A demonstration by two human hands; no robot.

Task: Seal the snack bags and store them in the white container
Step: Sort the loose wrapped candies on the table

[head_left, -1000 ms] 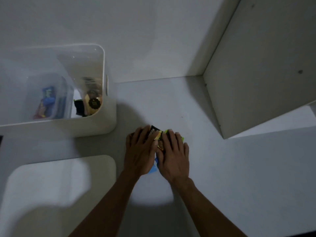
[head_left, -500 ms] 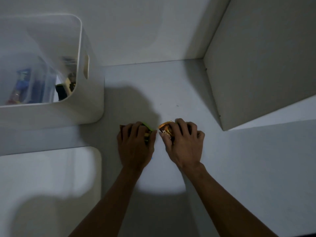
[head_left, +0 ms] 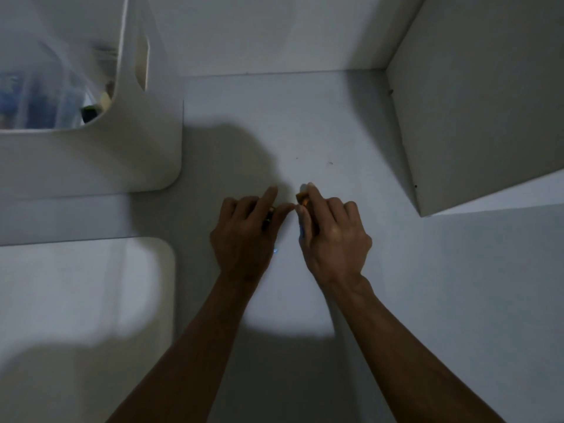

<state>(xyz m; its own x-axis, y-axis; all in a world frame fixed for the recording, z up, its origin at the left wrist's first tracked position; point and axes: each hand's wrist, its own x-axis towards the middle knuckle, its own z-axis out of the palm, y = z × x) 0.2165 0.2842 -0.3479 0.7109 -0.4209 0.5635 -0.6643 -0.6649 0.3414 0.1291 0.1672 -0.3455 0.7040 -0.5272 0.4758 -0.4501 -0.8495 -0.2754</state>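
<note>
Snack bag (head_left: 302,199) is lying on the surface (head_left: 396,285) mid-frame, mostly hidden under both hands; only orange and dark slivers are showing. Left hand (head_left: 244,230) is curling over its dark edge, right hand (head_left: 332,236) is pinching the orange end, fingertips almost touching. White container (head_left: 91,160) is sitting well apart at upper left, wrappers blurred inside.

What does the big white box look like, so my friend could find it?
Start at the white table and look to its far left corner. The white container stands there, tall with rounded corners. Unlike the flat lid in front, it has a handle slot and snacks inside.
</note>
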